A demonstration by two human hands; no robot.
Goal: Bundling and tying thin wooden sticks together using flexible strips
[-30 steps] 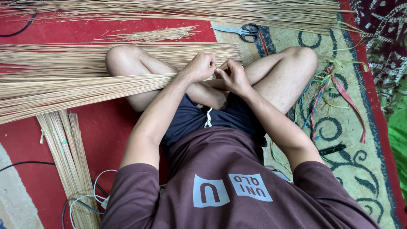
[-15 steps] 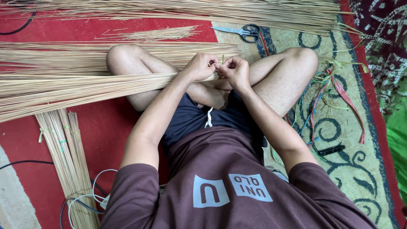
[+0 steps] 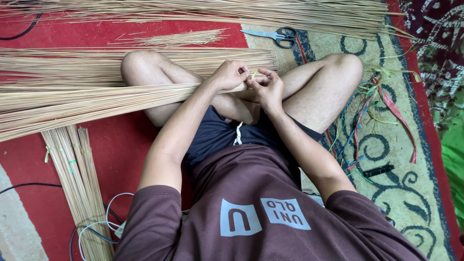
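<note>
1. Far left on the red mat [image 3: 121, 150]: a tied bundle of thin sticks [image 3: 72, 179] with pale green ties, white and dark cables [image 3: 104, 227] looping at its lower end
2. Across our lap from the left: a thick sheaf of tan sticks [image 3: 96, 99], its narrow end drawn in over the crossed legs, more loose sticks [image 3: 145, 63] lying behind it
3. Left hand [image 3: 229, 75]: grip closed around the sheaf's narrow end, fingers curled, a pale green strip [image 3: 253, 74] showing at the fingertips
4. Right hand [image 3: 267, 87]: touching the left, grip pinching at that strip; whether the strip already goes round the sheaf, we cannot tell
5. Judged step: binding the sheaf's end; the next move would call for holding the sticks tight while the strip is pulled snug
6. Right, on the patterned rug [image 3: 411, 193]: scissors [image 3: 275, 35] well apart from the hands, coloured strips [image 3: 386, 106] beside the knee, a small black object [image 3: 378, 170] near them
</note>
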